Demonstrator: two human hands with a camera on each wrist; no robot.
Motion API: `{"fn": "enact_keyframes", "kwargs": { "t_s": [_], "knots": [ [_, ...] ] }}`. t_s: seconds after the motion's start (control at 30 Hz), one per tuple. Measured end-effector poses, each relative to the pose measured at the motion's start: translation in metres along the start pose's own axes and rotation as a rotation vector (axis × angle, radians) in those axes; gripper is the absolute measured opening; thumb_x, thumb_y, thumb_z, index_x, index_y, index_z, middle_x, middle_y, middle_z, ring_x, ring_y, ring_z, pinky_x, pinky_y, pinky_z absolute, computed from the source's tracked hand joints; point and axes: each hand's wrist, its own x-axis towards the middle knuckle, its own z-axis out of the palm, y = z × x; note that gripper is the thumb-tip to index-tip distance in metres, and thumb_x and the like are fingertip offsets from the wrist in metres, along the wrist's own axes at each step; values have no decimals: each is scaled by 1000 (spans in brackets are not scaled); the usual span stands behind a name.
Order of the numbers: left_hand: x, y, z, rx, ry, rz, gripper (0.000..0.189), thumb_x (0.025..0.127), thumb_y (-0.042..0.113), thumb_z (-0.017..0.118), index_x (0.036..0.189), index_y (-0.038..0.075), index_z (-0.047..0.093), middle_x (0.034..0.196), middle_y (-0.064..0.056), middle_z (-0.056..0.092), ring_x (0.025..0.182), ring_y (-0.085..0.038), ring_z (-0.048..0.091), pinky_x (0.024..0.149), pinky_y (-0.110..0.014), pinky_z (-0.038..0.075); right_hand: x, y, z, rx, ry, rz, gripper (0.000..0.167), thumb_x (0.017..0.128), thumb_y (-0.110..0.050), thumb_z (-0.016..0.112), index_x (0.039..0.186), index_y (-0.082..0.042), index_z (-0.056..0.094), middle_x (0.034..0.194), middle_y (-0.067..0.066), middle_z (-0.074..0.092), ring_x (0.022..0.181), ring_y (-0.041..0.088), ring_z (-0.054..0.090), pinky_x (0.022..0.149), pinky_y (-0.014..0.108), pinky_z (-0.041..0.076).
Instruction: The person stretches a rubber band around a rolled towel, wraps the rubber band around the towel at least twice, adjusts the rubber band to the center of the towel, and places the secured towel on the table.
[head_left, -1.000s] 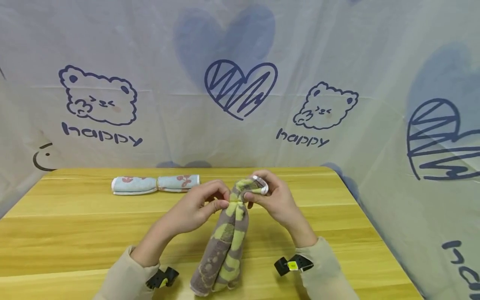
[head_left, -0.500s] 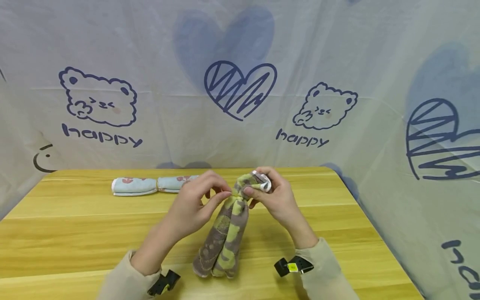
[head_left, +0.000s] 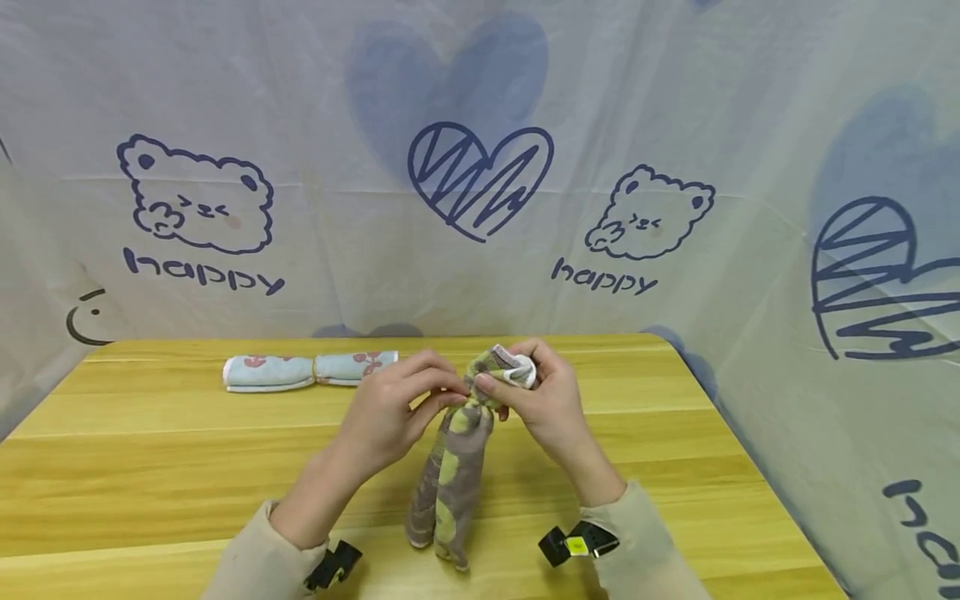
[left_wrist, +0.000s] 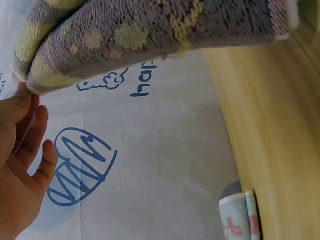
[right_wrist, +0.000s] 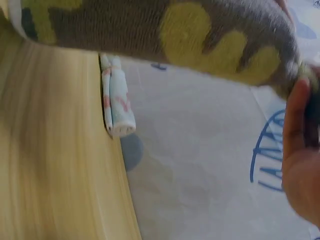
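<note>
A rolled brown and yellow-green towel (head_left: 459, 475) hangs tilted over the table, cinched narrow near its upper end. My left hand (head_left: 390, 408) pinches it at the cinched neck with thumb and fingertips; whether a band lies between them is hidden. Just above that neck, my right hand (head_left: 543, 404) grips the short upper end, whose white hem shows. In the left wrist view, thumb and forefinger of the left hand (left_wrist: 22, 150) meet at the narrow part of the towel (left_wrist: 115, 42). The right wrist view shows the right hand (right_wrist: 302, 155) at the same end.
A second rolled towel (head_left: 273, 372), light blue with pink prints and a thin band round its middle, lies at the back left of the wooden table (head_left: 150, 475). A printed cloth (head_left: 345, 250) hangs behind the table.
The towel's lower end has swung and turned, so it looks narrower, with its two rolls now slightly apart. Both hands stay at its neck and upper end, with small finger shifts.
</note>
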Motion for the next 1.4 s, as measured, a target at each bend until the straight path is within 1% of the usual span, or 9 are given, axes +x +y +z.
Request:
{"fn": "enact_keyframes", "kwargs": {
  "t_s": [0.17, 0.27, 0.37, 0.57, 0.67, 0.87, 1.0, 1.13, 1.4],
  "knots": [
    [-2, 0, 0, 32, -63, -57, 15, 86, 3, 82, 96, 8, 73, 96, 1, 69, 78, -11, 67, 66, -26, 56, -1, 0, 11, 22, 109, 48, 24, 87, 10, 76, 94, 2, 54, 87, 6, 67, 58, 10, 56, 48, 21, 49],
    [-5, 1, 1, 46, -142, -123, 12, 92, 7, 78, 97, 10, 68, 96, 2, 66, 76, -9, 63, 65, -24, 54, -2, 1, 15, 37, 142, 66, 24, 87, 9, 77, 93, 3, 54, 85, 5, 67, 57, 9, 55, 47, 20, 47],
    [-6, 2, 3, 67, -179, -134, 11, 95, 9, 75, 98, 11, 65, 97, 3, 65, 75, -8, 61, 63, -22, 52, -3, 1, 16, 49, 155, 84, 23, 87, 8, 76, 94, 2, 54, 85, 4, 67, 58, 9, 54, 47, 20, 46],
    [-6, -1, 4, 70, -102, -43, 15, 88, 7, 80, 97, 9, 69, 97, 1, 67, 76, -10, 64, 63, -23, 53, -4, 1, 17, 105, 137, 87, 23, 88, 11, 73, 94, -2, 55, 83, 1, 68, 57, 9, 54, 46, 19, 45],
    [-7, 0, 3, 76, -98, -34, 14, 87, 6, 80, 95, 9, 69, 95, 2, 67, 77, -11, 63, 65, -24, 54, -5, 1, 20, 127, 120, 84, 22, 89, 12, 72, 96, -2, 56, 84, 0, 68, 58, 8, 53, 46, 19, 44],
    [-5, 5, 3, 100, -237, -116, 11, 98, 8, 69, 95, 11, 59, 91, 3, 58, 80, -11, 53, 66, -24, 49, -5, 1, 24, 115, 172, 97, 21, 88, 9, 74, 96, -3, 59, 85, 1, 67, 58, 8, 52, 45, 18, 42],
    [-4, 9, 5, 104, -338, -177, 16, 98, 5, 66, 92, 13, 54, 87, 5, 50, 80, -11, 47, 67, -26, 46, -2, 7, 22, 91, 210, 125, 20, 88, 6, 77, 93, -3, 59, 82, -1, 65, 59, 7, 53, 45, 18, 43],
    [-4, 13, 13, 120, -416, -193, 16, 98, 3, 64, 91, 13, 53, 86, 5, 47, 81, -12, 46, 71, -28, 47, 3, 16, 13, 69, 262, 156, 22, 87, 3, 78, 89, -5, 58, 76, -2, 63, 57, 6, 54, 44, 17, 43],
    [-6, 18, 22, 101, -442, -240, 17, 97, 1, 63, 93, 15, 54, 90, 6, 48, 82, -11, 47, 70, -25, 49, 9, 23, 2, 76, 285, 214, 20, 87, 2, 78, 90, -5, 60, 75, -2, 64, 55, 5, 53, 44, 17, 42]
  ]
}}
